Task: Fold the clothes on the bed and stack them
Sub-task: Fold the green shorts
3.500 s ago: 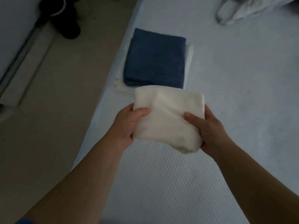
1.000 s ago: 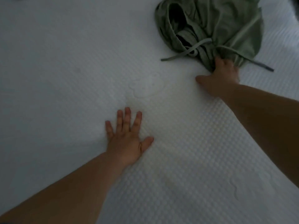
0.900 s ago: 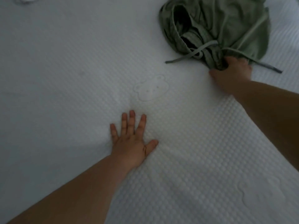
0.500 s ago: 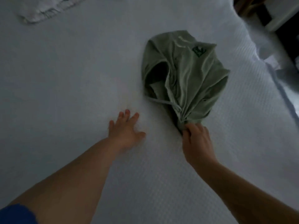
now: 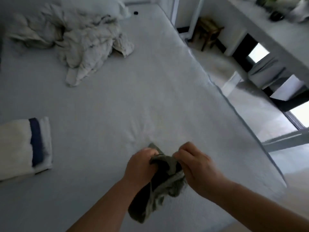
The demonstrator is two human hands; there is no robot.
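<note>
both hands hold one green garment (image 5: 167, 183) above the near part of the bed (image 5: 150, 101). the left hand (image 5: 142, 162) has its fingers curled around the top edge of the cloth on one side, and the right hand (image 5: 194, 163) pinches the same edge on the other side, so both are closed on the fabric. the garment hangs down bunched between the forearms, and its shape is not clear; it looks like shorts, but the folds hide most of it. the folded stack (image 5: 25, 148), with a cream piece on top and a dark blue layer under it, lies on the bed well to the left, apart from the hands. a crumpled pile of white clothes (image 5: 78, 41) waits at the far side of the bed. in my judgement the step now is to shake the garment open and lay it flat. the risk is that the two grips are very close together, so the cloth may stay twisted and the fold will come out uneven. also, a strong shake near the right edge of the mattress could let the loose end slide off toward the floor (image 5: 250, 91). an uneven fold could later make the stack lean.
</note>
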